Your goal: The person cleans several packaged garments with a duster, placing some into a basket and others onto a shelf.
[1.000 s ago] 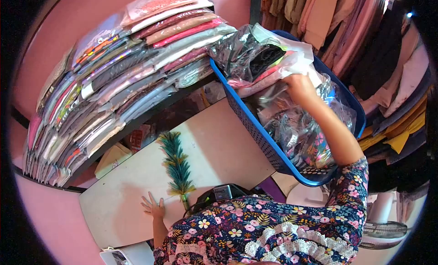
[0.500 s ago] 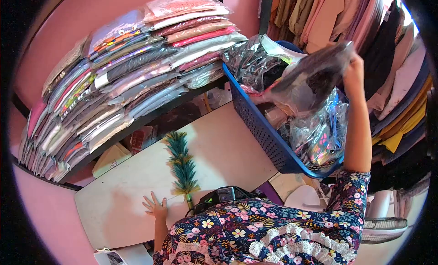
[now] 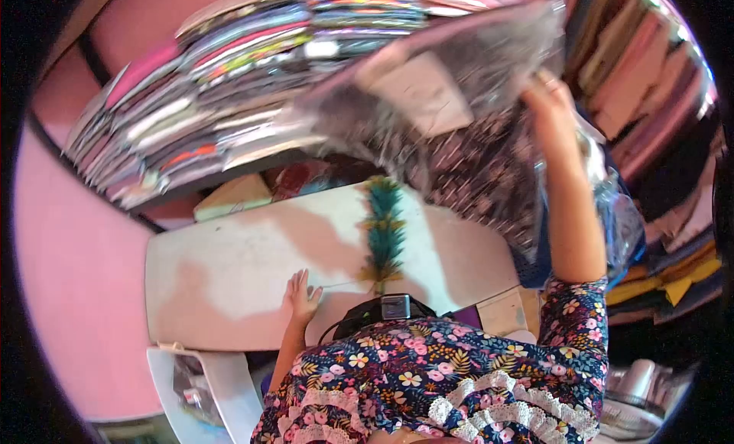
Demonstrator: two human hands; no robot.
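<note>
My right hand (image 3: 549,108) grips the edge of a large clear plastic bag holding dark patterned clothing (image 3: 482,157), with a pale card (image 3: 428,96) showing through the plastic. The bag hangs above the table, blurred by motion, and covers part of the shelf and basket behind. On the white table (image 3: 222,280), my left hand (image 3: 302,299) rests with its fingers stretched out and holds nothing. A green feathery duster (image 3: 384,230) with yellowish tufts lies just right of that hand.
Stacks of bagged clothes (image 3: 229,92) fill a shelf behind the table. The blue basket (image 3: 533,272) of bagged items stands at right, largely covered. Garments hang (image 3: 650,100) at far right. A white bin (image 3: 164,375) stands at lower left.
My right hand has lifted the bagged clothing out over the table, towards the left. The camera view has turned, and my left hand has stayed on the table with its fingers closer together.
</note>
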